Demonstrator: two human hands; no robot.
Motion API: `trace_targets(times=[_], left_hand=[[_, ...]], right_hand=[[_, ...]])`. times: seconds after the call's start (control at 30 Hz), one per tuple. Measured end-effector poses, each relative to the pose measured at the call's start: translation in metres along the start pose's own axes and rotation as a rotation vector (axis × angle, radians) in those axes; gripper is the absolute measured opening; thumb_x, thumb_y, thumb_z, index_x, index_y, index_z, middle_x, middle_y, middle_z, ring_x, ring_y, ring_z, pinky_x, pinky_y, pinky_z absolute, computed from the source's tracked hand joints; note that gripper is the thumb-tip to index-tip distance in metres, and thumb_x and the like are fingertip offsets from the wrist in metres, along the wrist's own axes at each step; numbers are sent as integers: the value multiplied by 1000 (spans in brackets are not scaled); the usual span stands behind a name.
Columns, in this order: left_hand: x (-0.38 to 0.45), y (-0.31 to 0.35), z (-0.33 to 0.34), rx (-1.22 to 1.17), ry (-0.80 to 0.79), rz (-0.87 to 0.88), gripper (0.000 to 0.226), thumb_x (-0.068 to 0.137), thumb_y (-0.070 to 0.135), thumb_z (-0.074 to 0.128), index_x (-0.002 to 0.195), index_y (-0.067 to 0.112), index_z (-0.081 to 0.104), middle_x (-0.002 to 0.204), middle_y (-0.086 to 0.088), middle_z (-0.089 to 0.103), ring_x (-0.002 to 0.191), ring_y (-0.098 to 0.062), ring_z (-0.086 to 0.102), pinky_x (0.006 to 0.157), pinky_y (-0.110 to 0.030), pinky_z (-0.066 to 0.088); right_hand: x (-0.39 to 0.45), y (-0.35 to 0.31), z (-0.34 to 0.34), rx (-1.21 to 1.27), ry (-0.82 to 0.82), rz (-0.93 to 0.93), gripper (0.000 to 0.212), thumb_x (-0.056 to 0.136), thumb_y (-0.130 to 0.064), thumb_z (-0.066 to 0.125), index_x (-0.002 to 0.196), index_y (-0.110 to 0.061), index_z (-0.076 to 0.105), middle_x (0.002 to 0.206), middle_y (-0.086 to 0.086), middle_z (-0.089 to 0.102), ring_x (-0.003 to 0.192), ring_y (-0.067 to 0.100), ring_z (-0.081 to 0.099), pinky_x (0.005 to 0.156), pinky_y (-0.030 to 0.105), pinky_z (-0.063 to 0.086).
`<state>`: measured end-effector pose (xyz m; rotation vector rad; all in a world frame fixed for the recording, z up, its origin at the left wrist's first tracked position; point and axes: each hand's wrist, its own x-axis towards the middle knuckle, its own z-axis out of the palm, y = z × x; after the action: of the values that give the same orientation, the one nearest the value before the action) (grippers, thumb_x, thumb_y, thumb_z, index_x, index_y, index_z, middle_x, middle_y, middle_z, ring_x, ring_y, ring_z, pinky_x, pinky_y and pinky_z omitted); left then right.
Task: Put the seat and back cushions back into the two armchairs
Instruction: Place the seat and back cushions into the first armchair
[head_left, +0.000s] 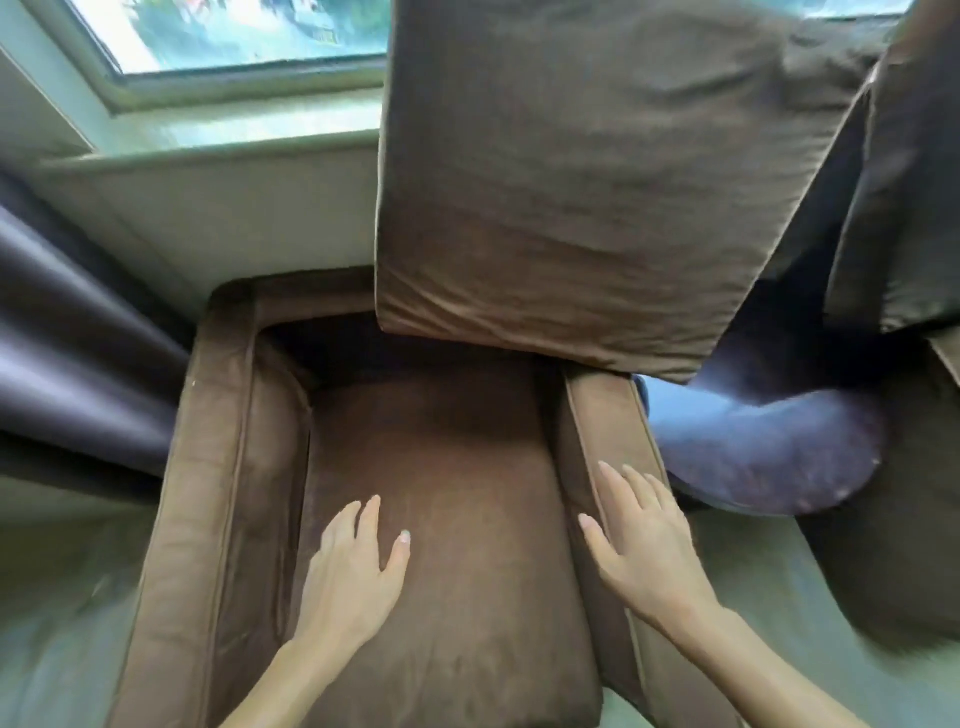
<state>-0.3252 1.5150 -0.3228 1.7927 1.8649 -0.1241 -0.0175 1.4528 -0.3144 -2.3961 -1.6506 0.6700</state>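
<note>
A brown armchair (218, 467) fills the middle of the head view, seen from above. Its brown seat cushion (467, 467) lies flat inside the frame. My left hand (353, 566) rests open and flat on the seat cushion near its front. My right hand (644, 535) lies open on the chair's right armrest (608, 415). A second brown cushion (571, 182) stands tilted at the back right, its lower edge resting on the far end of the right armrest. Neither hand touches it. Part of another brown chair (904, 519) shows at the right edge.
A blue-purple round pillow (769, 457) lies between the two chairs. A dark curtain (67, 353) hangs at the left. A window and white sill (234, 140) run behind the armchair. Greenish floor (62, 597) surrounds the chairs.
</note>
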Motion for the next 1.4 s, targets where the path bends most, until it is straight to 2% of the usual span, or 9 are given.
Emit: trace_targets(times=[0.3,0.47,0.57,0.67,0.77,0.93,1.2,1.27,1.4], left_hand=[[-181,137,-46,19,148,122,68,103,55,36,161,23,20,167,0,23,155,-14,17,122,-34,25],[-233,163,-71,24,230,109,70,103,57,35,161,24,17,168,-1,19,156,-16,15,121,-33,26],[-239,171,-92,53,272,122,75,99,64,24,161,23,16,168,-3,19,156,-18,14,121,-35,27],[-232,186,-114,65,323,188,97,80,71,2,161,21,19,167,-5,20,156,-19,15,120,-37,28],[-212,197,-130,20,362,239,98,79,71,4,160,19,24,166,-7,25,155,-21,19,120,-39,30],[-176,208,-142,75,365,286,94,83,69,7,159,17,26,165,-9,27,155,-23,21,118,-40,33],[-88,232,-148,287,293,293,73,92,59,37,142,10,54,142,-17,57,133,-34,56,88,-45,58],[-57,246,-156,336,301,270,72,91,59,39,140,9,56,140,-18,59,130,-35,58,85,-45,59],[11,287,-177,399,329,215,74,90,60,38,140,9,57,140,-18,60,131,-34,57,87,-46,58]], right_hand=[[-128,58,-142,46,150,-170,72,90,-60,42,152,-23,48,148,5,55,140,38,46,115,55,40],[-134,84,-195,19,232,-229,68,87,-55,46,140,-14,57,131,10,65,123,44,59,98,58,54],[-125,80,-216,5,246,-264,70,87,-56,44,141,-14,57,132,11,65,124,43,57,102,58,51],[-111,74,-233,3,302,-283,71,87,-55,41,143,-15,56,136,9,64,128,42,55,108,57,47],[-98,69,-252,4,356,-265,70,88,-54,44,143,-13,57,137,10,64,130,41,54,110,56,46],[-59,74,-290,19,410,-182,64,91,-33,72,149,-14,51,143,8,60,136,39,48,112,55,43],[52,87,-321,-46,393,-237,63,93,-44,59,147,-15,52,139,8,61,133,37,50,111,55,44],[95,88,-326,-66,370,-254,62,92,-43,62,146,-13,54,139,13,62,133,41,50,111,57,44],[188,81,-343,-120,305,-306,69,87,-52,48,143,-13,58,138,19,63,132,46,52,107,59,47]])
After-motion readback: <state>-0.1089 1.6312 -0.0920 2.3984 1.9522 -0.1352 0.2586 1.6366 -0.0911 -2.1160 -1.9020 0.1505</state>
